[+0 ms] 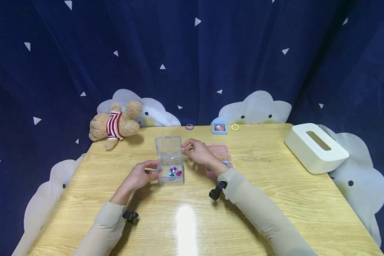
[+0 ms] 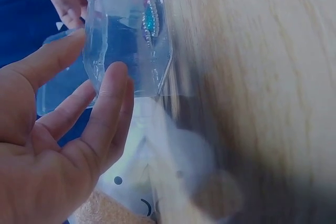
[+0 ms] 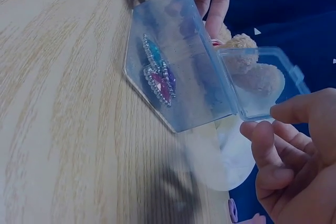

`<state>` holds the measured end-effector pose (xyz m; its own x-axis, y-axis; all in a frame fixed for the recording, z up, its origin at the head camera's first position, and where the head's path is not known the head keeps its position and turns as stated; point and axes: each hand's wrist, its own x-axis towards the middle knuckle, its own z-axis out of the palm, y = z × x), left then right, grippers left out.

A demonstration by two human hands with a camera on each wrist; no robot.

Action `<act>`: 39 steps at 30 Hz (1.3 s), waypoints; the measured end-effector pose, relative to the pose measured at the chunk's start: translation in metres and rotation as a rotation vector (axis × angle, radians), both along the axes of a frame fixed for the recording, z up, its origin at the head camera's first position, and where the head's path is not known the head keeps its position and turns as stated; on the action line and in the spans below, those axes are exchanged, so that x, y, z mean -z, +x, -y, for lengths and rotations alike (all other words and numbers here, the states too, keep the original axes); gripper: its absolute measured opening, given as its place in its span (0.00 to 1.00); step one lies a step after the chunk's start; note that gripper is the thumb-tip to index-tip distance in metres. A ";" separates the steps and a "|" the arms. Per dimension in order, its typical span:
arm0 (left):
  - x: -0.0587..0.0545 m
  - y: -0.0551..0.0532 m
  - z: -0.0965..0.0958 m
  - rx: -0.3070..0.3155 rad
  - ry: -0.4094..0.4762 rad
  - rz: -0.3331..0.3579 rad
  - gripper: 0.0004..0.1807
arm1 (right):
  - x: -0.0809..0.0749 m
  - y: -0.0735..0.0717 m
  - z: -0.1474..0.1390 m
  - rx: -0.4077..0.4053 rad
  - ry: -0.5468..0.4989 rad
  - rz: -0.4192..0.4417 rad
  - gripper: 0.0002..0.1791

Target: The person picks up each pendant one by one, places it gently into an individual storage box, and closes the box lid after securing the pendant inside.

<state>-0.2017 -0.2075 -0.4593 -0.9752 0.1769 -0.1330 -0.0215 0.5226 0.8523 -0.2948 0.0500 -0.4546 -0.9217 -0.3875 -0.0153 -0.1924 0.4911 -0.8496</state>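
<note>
A small clear plastic box (image 1: 166, 171) sits on the wooden table, its hinged lid (image 1: 168, 146) raised at the back. Inside lie three jewel pieces with silver beaded edges: a purple one (image 1: 173, 169), a pink one (image 1: 178, 172) and a blue one (image 1: 171, 176). My left hand (image 1: 140, 175) holds the box's left side between thumb and fingers. At the lid's right edge, my right hand (image 1: 198, 151) pinches the corner with thumb and forefinger, as the right wrist view shows. A pink box (image 1: 222, 153) stands beyond the right wrist, partly hidden by it, with a blue piece (image 1: 225, 163) inside.
At the back left lies a teddy bear (image 1: 114, 122) in a striped shirt. Along the back edge are a purple ring (image 1: 189, 127), a light blue framed square (image 1: 219, 128) and a yellow ring (image 1: 235, 127). A white tissue box (image 1: 316, 147) stands at the right.
</note>
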 end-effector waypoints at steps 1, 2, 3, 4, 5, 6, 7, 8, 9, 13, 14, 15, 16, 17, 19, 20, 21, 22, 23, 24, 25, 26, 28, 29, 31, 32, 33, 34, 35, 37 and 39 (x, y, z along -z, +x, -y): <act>0.000 0.000 0.000 0.001 0.004 -0.002 0.31 | 0.000 0.000 0.000 -0.006 0.000 -0.005 0.10; 0.001 0.000 0.000 0.002 0.008 -0.006 0.31 | 0.000 0.000 -0.001 -0.012 -0.002 -0.009 0.09; 0.001 0.000 0.000 0.002 0.011 -0.009 0.30 | 0.000 0.000 -0.001 -0.019 -0.002 -0.016 0.08; 0.002 0.000 0.001 0.001 0.014 -0.012 0.30 | 0.000 0.000 -0.001 -0.026 0.000 -0.024 0.07; 0.002 0.000 0.001 0.002 0.015 -0.012 0.30 | -0.001 0.001 -0.001 -0.033 0.003 -0.030 0.07; 0.003 0.000 0.001 0.003 0.015 -0.014 0.30 | -0.001 0.001 -0.002 -0.039 0.009 -0.037 0.07; 0.003 0.000 0.001 0.005 0.013 -0.017 0.30 | -0.001 0.001 -0.002 -0.046 0.013 -0.042 0.07; 0.003 0.000 0.001 0.005 0.013 -0.018 0.30 | -0.002 0.002 -0.002 -0.051 0.015 -0.044 0.07; 0.003 0.000 0.001 0.005 0.014 -0.016 0.30 | -0.002 0.002 -0.003 -0.056 0.020 -0.048 0.07; 0.002 0.001 0.000 -0.003 0.023 -0.008 0.29 | -0.003 0.004 -0.004 -0.080 0.042 -0.045 0.11; 0.002 0.002 0.000 -0.007 0.028 -0.004 0.29 | -0.004 0.004 -0.004 -0.087 0.051 -0.043 0.11; 0.002 0.002 0.000 -0.011 0.033 -0.002 0.28 | -0.004 0.004 -0.004 -0.094 0.059 -0.039 0.12; 0.001 0.002 -0.001 -0.012 0.038 -0.001 0.28 | -0.004 0.005 -0.004 -0.102 0.067 -0.035 0.12; 0.001 0.003 0.000 -0.012 0.043 0.001 0.28 | -0.004 0.005 -0.004 -0.110 0.074 -0.033 0.11; 0.002 0.003 0.000 -0.013 0.046 -0.002 0.27 | -0.004 0.007 -0.004 -0.121 0.093 -0.034 0.10; 0.002 0.003 0.000 -0.016 0.047 -0.002 0.27 | -0.005 0.007 -0.004 -0.126 0.104 -0.039 0.09; 0.002 0.003 0.000 -0.017 0.045 -0.002 0.27 | -0.005 0.008 -0.004 -0.132 0.112 -0.040 0.08; 0.002 0.003 0.000 -0.016 0.042 -0.002 0.26 | -0.006 0.009 -0.004 -0.136 0.119 -0.043 0.07; 0.002 0.003 0.000 -0.022 0.040 0.001 0.26 | -0.007 0.010 -0.003 -0.140 0.127 -0.045 0.07; 0.002 0.003 0.000 -0.021 0.034 -0.001 0.26 | -0.008 0.010 -0.003 -0.143 0.136 -0.046 0.07; 0.002 0.003 0.000 -0.027 0.034 0.004 0.25 | -0.009 0.011 -0.003 -0.146 0.141 -0.043 0.07; 0.002 0.003 0.000 -0.031 0.030 0.006 0.25 | -0.009 0.011 -0.003 -0.149 0.146 -0.040 0.07; 0.002 0.002 -0.001 -0.041 0.030 0.012 0.25 | -0.010 0.011 -0.002 -0.150 0.153 -0.030 0.07; 0.002 0.002 -0.001 -0.045 0.029 0.013 0.25 | -0.010 0.011 -0.002 -0.151 0.154 -0.025 0.07; 0.003 0.002 0.000 -0.051 0.026 0.014 0.25 | -0.011 0.011 -0.002 -0.151 0.154 -0.013 0.07; 0.004 0.002 0.000 -0.050 0.023 0.013 0.24 | -0.011 0.011 -0.002 -0.151 0.154 -0.009 0.07; 0.004 0.002 0.000 -0.050 0.023 0.012 0.24 | -0.011 0.011 -0.001 -0.150 0.153 -0.002 0.07; 0.004 0.002 0.000 -0.051 0.022 0.010 0.24 | -0.012 0.011 -0.001 -0.149 0.153 0.002 0.07; 0.005 0.002 0.000 -0.054 0.021 0.010 0.24 | -0.012 0.011 -0.001 -0.150 0.154 0.006 0.07; 0.005 0.002 -0.001 -0.066 0.026 0.012 0.25 | -0.013 0.012 -0.001 -0.150 0.159 0.012 0.07; 0.005 0.002 -0.001 -0.071 0.033 0.015 0.26 | -0.013 0.012 -0.001 -0.150 0.164 0.017 0.07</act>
